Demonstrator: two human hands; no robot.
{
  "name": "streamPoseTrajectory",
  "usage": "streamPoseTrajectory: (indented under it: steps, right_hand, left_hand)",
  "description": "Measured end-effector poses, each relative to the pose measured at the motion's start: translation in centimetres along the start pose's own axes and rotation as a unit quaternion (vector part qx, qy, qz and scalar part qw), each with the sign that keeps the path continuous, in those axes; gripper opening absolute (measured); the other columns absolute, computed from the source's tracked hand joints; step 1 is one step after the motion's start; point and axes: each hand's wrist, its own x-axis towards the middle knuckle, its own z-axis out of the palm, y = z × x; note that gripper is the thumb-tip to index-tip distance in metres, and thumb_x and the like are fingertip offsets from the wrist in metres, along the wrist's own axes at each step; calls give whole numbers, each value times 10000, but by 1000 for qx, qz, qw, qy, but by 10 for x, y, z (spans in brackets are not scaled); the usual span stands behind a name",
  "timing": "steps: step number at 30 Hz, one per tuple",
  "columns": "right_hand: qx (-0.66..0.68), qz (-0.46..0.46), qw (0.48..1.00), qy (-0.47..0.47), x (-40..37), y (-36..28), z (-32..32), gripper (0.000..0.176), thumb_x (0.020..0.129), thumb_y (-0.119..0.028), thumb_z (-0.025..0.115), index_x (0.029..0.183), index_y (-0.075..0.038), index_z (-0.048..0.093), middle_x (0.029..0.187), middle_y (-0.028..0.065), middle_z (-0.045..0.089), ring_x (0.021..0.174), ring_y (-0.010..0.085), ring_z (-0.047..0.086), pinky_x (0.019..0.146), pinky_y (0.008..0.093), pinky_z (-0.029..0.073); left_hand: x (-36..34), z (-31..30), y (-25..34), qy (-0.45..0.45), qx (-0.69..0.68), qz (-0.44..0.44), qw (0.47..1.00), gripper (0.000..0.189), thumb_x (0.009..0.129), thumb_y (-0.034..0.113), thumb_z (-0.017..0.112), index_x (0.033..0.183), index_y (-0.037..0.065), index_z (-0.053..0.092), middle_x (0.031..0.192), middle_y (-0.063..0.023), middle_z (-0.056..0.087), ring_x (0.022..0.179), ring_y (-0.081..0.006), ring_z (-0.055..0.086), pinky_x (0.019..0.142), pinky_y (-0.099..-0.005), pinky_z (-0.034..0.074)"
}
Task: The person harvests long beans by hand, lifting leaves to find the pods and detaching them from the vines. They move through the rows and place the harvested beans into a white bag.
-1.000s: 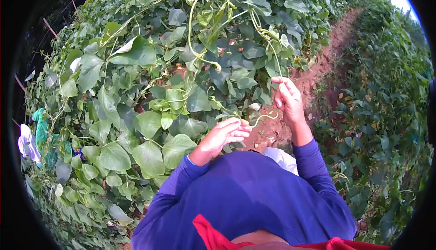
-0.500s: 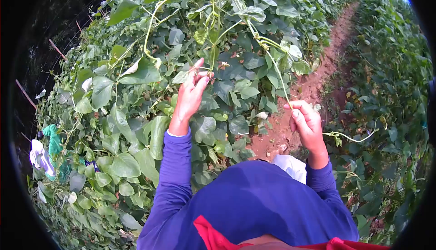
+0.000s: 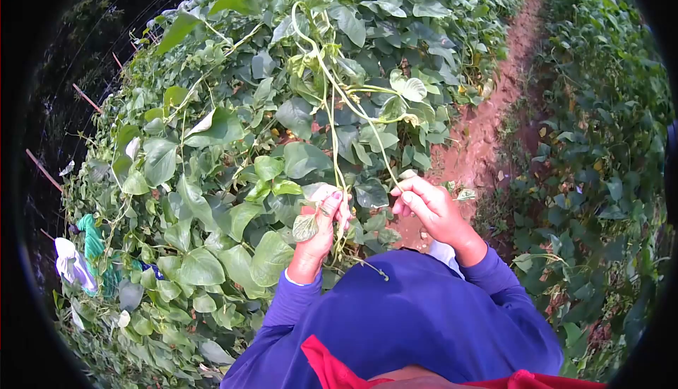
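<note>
Several long green vine stems [image 3: 332,117] hang down in front of me from the top of the leafy plants. My left hand [image 3: 326,221] is closed round the stems, whose loose ends stick out below it over my dark blue clothing; a small pale leaf [image 3: 305,227] lies against its fingers. To its right, my right hand [image 3: 432,207] pinches the lower end of another vine [image 3: 378,134], which curves down from above and carries a few leaves. A gap separates the two hands.
Dense leafy plants [image 3: 201,265] fill the left and centre. A reddish dirt path [image 3: 487,127] runs up the right side, with another plant row [image 3: 593,163] beyond. Green cloth [image 3: 93,239] and white cloth [image 3: 70,262] hang at far left. Thin poles [image 3: 44,168] lean behind.
My left hand has moved down and slightly right, now round the stems. My right hand has moved left and down with its vine, so the hands are closer together.
</note>
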Motion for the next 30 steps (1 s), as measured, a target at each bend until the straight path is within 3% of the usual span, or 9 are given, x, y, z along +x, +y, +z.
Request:
streamPoseTrajectory:
  steps: [5, 13, 17, 18, 19, 22, 27, 29, 30]
  right_hand:
    - [30, -3, 998, -56, 11, 2, 29, 169, 989, -129, 463, 1057, -10, 563, 789, 54, 656, 706, 126, 626, 666, 275, 512]
    - [22, -31, 998, -54, 16, 7, 36, 149, 989, -127, 461, 1018, -22, 563, 754, 44, 634, 669, 115, 606, 635, 266, 496]
    - [48, -31, 998, -40, 15, 11, 36, 148, 990, -129, 459, 1022, -32, 566, 758, 35, 629, 664, 102, 591, 627, 254, 486]
    - [65, -31, 997, -39, 15, 12, 37, 163, 994, -135, 451, 1033, -26, 567, 774, 30, 629, 685, 92, 585, 643, 248, 481]
    - [68, -30, 996, -42, 16, 14, 38, 163, 994, -135, 451, 1033, -26, 567, 774, 30, 629, 685, 92, 585, 643, 248, 481]
    - [129, -6, 990, -55, 20, 20, 41, 204, 1001, -150, 443, 1041, 0, 575, 818, 34, 629, 732, 83, 572, 698, 241, 477]
    - [161, 13, 982, -96, 25, 28, 58, 216, 978, -143, 486, 1014, 10, 635, 935, 77, 626, 820, 136, 613, 751, 270, 489]
    - [6, -172, 982, -79, 28, 28, 67, 180, 942, -128, 539, 980, -11, 671, 954, 93, 626, 887, 194, 626, 785, 302, 492]
    - [30, -145, 984, -98, 29, 25, 70, 157, 913, -128, 578, 956, -31, 694, 949, 92, 632, 921, 223, 620, 797, 322, 492]
  left_hand:
    - [14, -17, -2, 66, -114, 65, 989, 336, 1003, 363, 459, 1107, 50, 527, 1058, -137, 632, 886, -212, 635, 822, -360, 526]
    - [33, -29, 54, -42, -252, 23, 966, 423, 1009, 376, 435, 1220, 16, 504, 1086, -167, 633, 942, -247, 648, 863, -389, 534]
    - [38, -49, 42, -90, -359, -7, 929, 348, 1014, 309, 448, 1204, 27, 520, 867, -51, 601, 751, -156, 605, 673, -280, 558]
    - [31, -39, 48, 33, -324, -44, 944, 282, 1020, 281, 439, 1132, 45, 543, 739, -1, 532, 603, -99, 508, 505, -216, 468]
    - [28, -46, 43, 37, -324, -44, 944, 282, 1020, 281, 439, 1132, 45, 543, 739, -1, 532, 603, -99, 508, 505, -216, 468]
    - [10, -59, 32, -76, -233, -31, 969, 257, 1005, 283, 452, 972, 57, 568, 595, 20, 457, 463, -53, 365, 410, -202, 299]
    - [-28, -61, 29, -66, 69, -73, 993, 312, 969, 293, 497, 868, 38, 645, 550, 30, 456, 494, -56, 392, 452, -225, 297]
    - [-45, -56, 29, -41, 149, -104, 982, 322, 975, 300, 496, 890, 36, 660, 561, 38, 447, 521, -59, 391, 492, -234, 301]
    - [-47, -63, 12, -64, 151, -82, 983, 319, 979, 307, 496, 907, 45, 664, 577, 40, 457, 532, -65, 387, 512, -245, 303]
